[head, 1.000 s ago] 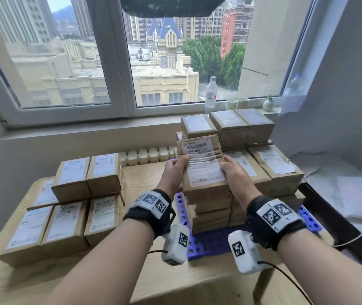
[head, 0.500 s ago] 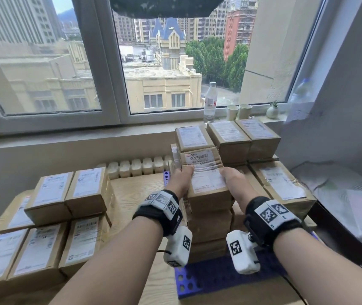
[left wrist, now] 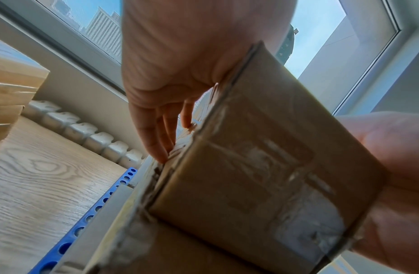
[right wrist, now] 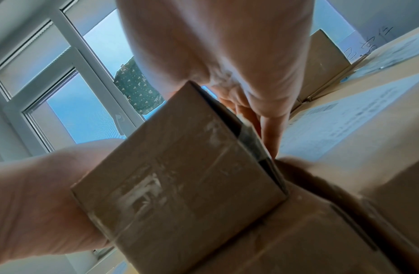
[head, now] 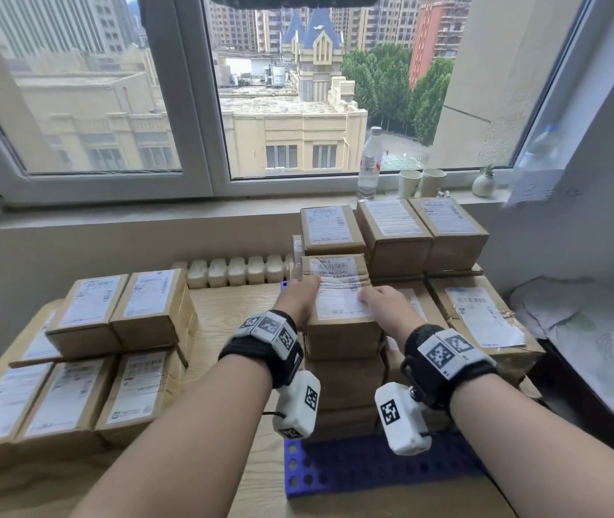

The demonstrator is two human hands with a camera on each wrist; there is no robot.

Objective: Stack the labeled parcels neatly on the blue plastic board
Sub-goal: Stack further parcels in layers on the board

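A taped brown cardboard parcel (head: 339,293), its white label wrinkled, sits atop a stack on the perforated blue plastic board (head: 354,469). The left hand (head: 298,297) and right hand (head: 384,306) clasp its two sides, fingers over the top and thumbs on the near face. The wrist views alone show the box's scuffed, tape-streaked end (left wrist: 262,176), while the head view shows more labelled boxes (head: 85,353) on the wood-grain table (head: 223,315).
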